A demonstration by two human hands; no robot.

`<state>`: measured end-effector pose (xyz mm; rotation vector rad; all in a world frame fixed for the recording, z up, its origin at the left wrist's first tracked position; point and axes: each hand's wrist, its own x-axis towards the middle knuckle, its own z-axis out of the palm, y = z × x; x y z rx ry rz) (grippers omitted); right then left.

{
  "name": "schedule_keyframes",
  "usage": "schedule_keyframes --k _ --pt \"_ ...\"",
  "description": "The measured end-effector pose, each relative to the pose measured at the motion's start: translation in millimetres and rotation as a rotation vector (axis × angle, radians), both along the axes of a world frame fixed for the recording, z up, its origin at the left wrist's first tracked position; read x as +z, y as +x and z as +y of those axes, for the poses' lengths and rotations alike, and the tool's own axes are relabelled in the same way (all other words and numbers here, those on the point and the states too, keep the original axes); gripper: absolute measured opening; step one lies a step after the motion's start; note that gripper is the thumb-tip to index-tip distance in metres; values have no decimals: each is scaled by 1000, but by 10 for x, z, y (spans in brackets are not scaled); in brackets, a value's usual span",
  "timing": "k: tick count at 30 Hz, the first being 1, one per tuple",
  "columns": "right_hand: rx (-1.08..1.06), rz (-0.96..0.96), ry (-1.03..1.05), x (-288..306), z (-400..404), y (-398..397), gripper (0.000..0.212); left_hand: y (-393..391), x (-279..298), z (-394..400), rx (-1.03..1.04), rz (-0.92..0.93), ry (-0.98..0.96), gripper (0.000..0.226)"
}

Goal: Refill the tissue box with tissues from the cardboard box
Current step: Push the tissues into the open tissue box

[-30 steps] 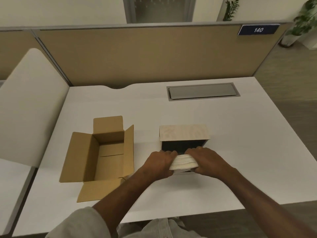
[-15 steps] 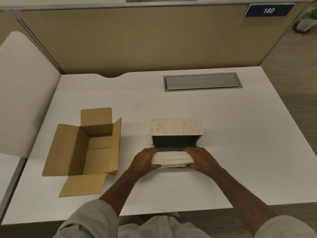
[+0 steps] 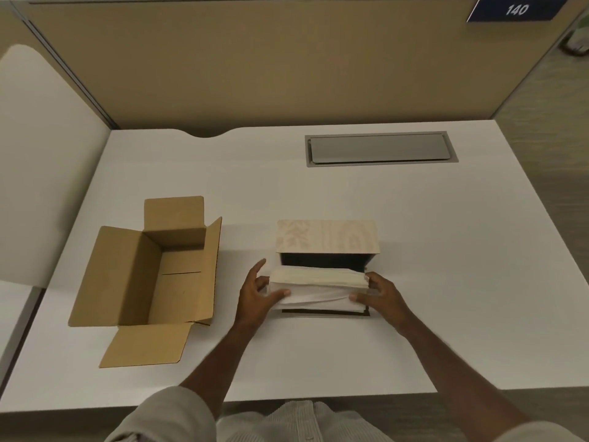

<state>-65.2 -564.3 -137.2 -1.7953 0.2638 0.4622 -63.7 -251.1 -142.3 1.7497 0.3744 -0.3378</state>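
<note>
A white stack of tissues (image 3: 318, 287) sits at the mouth of the tissue box (image 3: 326, 237), a dark box with a pale wood-grain lid raised at the back. My left hand (image 3: 255, 295) grips the stack's left end and my right hand (image 3: 381, 295) grips its right end, thumbs on the near face. The stack hides most of the box's dark inside. The brown cardboard box (image 3: 149, 269) stands to the left with its flaps spread, and its visible inside shows nothing in it.
The white desk (image 3: 446, 282) has a grey cable hatch (image 3: 379, 149) at the back. A tan partition (image 3: 255, 59) with a "140" sign (image 3: 516, 9) closes off the far side. A white side panel (image 3: 38, 154) stands at the left.
Both hands have straightened the tissue stack and lowered it onto the tissue box's opening. The camera has tilted down and moved closer.
</note>
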Motion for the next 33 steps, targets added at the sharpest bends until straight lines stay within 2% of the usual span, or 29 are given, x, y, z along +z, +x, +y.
schedule_keyframes --k 3,5,13,17,24,31,33 --pt "-108 93 104 58 -37 50 41 146 57 -108 -5 111 81 113" --pt "-151 126 119 88 -55 103 36 232 92 -186 -24 155 108 119" --pt "-219 189 76 127 -10 264 31 422 80 -284 11 192 159 114" --pt "-246 200 53 133 7 317 28 444 53 -272 67 267 55 110" --pt "-245 238 -95 77 27 355 40 512 47 -330 84 261 66 109" --pt "-243 270 -144 3 44 383 52 594 34 -330 46 215 173 108" --pt "-249 284 -183 -11 55 408 48 599 14 -348 61 214 199 106"
